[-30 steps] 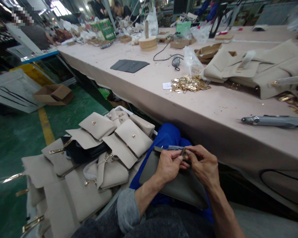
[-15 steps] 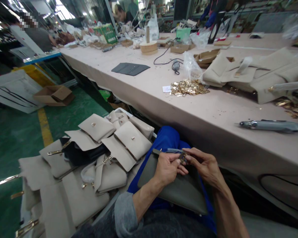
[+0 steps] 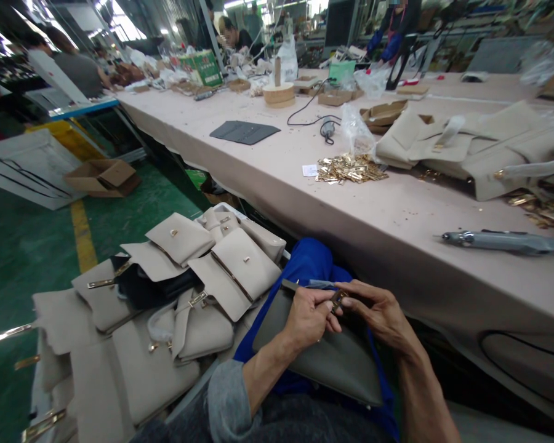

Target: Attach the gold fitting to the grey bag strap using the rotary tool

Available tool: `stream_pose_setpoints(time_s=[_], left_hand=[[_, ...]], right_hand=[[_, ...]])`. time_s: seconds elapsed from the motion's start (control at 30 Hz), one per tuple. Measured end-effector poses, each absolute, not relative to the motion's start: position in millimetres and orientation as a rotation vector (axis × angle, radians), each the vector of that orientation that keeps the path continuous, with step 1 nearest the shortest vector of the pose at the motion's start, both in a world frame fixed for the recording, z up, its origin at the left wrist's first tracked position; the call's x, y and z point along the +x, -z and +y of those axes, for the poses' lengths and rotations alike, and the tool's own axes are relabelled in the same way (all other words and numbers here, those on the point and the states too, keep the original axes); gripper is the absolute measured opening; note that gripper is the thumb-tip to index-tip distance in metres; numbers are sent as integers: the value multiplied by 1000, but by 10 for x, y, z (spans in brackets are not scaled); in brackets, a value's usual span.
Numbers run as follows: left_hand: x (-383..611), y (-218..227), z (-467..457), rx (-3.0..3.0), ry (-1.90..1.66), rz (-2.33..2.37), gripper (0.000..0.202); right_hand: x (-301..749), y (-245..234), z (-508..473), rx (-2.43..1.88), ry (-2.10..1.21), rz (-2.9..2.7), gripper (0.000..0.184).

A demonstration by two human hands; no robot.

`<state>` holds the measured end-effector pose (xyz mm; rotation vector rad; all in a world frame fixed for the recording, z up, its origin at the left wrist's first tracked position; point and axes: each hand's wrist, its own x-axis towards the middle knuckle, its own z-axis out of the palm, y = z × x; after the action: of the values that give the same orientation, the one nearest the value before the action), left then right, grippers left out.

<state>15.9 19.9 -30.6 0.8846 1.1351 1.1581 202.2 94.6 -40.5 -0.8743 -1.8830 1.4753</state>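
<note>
A dark grey-green leather bag (image 3: 337,363) lies across my lap over blue cloth (image 3: 311,258). Above its upper part, my left hand (image 3: 309,314) pinches a small metal clasp (image 3: 338,299) between thumb and fingers. From the other side, my right hand (image 3: 373,307) has its thumb and fingertips closed on the same clasp. Fingers cover much of the clasp, so I cannot tell how it joins the bag. A strip of clear film (image 3: 321,283) shows just behind the hands.
Beige bags (image 3: 244,264) with gold clasps are heaped at my left. On the long table (image 3: 258,160) are a pile of gold metal parts (image 3: 351,168), a grey electric screwdriver (image 3: 508,241), more beige bag pieces (image 3: 466,141) and a dark panel (image 3: 244,131). People sit farther back.
Both hands stay at the clasp, which has tilted slightly between the fingers. The view has shifted a little; bag and heap lie as before.
</note>
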Motion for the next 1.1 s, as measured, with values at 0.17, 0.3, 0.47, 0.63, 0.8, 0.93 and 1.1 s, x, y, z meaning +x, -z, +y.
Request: stream_pose_setpoints(time_s=[0.17, 0.3, 0.47, 0.63, 0.8, 0.93, 1.1], left_hand=[[166, 283, 181, 925, -1132, 1165, 25], [177, 314, 166, 922, -1127, 1170, 26], [181, 348, 188, 876, -1132, 1159, 26], [200, 353, 229, 814, -1195, 1155, 29], [227, 361, 241, 792, -1222, 1137, 31], [246, 357, 239, 809, -1217, 1138, 31], [252, 361, 250, 805, -1223, 1158, 31]], right_hand=[[2050, 356, 976, -840, -1529, -1901, 28], [2061, 350, 1025, -813, -1549, -1925, 27], [2052, 340, 1079, -774, -1506, -1973, 27], [1981, 348, 1004, -769, -1286, -2038, 30], [1952, 475, 913, -806, -1039, -2054, 33], [1936, 518, 892, -777, -945, -2063, 34], [1907, 478, 890, -786, -934, -2086, 35]])
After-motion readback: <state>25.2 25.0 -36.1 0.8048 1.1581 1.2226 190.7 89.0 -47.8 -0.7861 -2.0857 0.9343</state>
